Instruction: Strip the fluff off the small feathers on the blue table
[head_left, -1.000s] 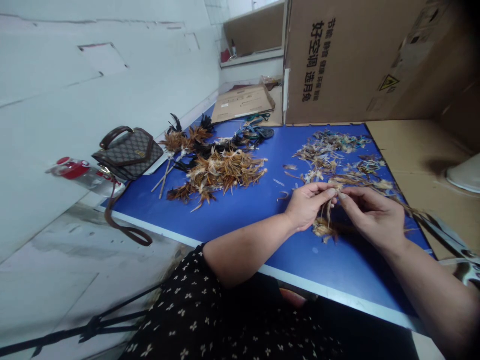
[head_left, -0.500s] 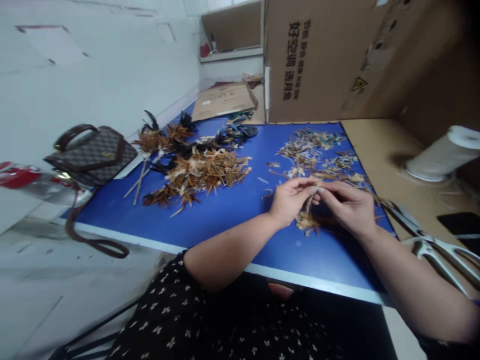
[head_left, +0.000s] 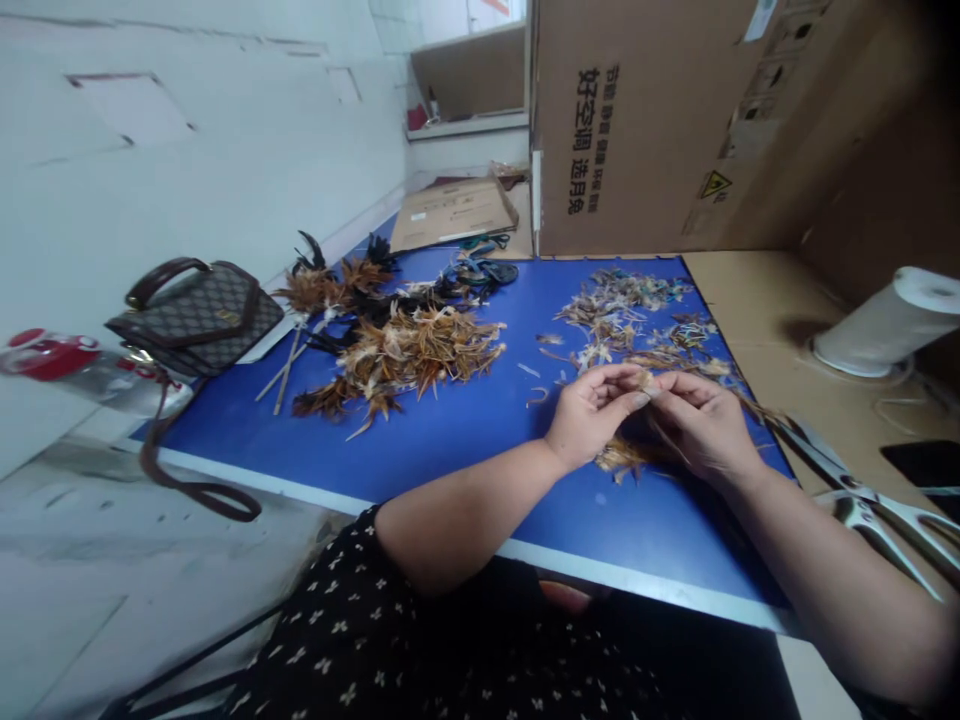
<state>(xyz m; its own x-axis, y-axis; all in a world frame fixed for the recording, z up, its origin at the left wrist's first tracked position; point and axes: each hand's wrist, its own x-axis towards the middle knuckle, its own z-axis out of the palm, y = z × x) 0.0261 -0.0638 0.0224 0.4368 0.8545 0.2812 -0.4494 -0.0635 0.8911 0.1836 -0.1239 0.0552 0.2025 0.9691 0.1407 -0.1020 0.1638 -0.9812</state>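
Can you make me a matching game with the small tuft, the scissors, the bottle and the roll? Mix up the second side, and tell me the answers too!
Things:
1. Small tuft
2. Scissors
3. Bottle
4. Roll

What fits:
A. See-through and red, beside the bag
B. White, standing on the cardboard
C. Pinched between the left hand and the right hand
D. Metal, lying near the right forearm

Right pairs: 1-C, 2-D, 3-A, 4-B
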